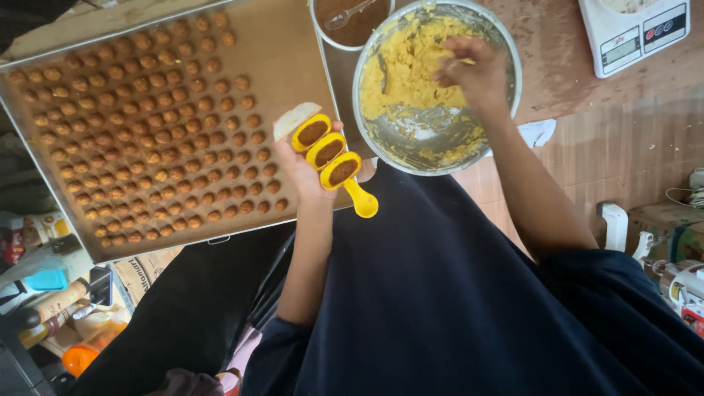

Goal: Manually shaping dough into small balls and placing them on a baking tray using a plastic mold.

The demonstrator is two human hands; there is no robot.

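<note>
Left hand (304, 172): closed around a yellow three-cup mould (330, 155), held level above the near right corner of the baking tray (286, 51).
Mould state: all three cups carry a brown filling; the handle points toward the person. A pale piece of dough (295, 117) sits at the far end of the mould, touching the first cup.
Right hand (477, 73): inside the steel bowl (506, 55), fingers curled into the yellow dough (411, 66); it appears to be pinching up a portion, though the grasp itself is hidden by the fingers.
Steel bowl: on the table (587, 139), just right of the tray; dough lines the far and left walls, the near half of the bottom is scraped bare.
Baking tray: on the table's left part, covered with close rows of small brown balls (147, 132); a strip along its right edge is bare.
Small bowl (352, 26): beyond the tray's right edge, holding brown filling and a spoon.
Kitchen scale (634, 33): far right corner of the table, well apart from both hands.
Progress (judgement): many filling balls are portioned and three are loaded; the cups show no dough cover yet, and plenty of balls and dough remain.
</note>
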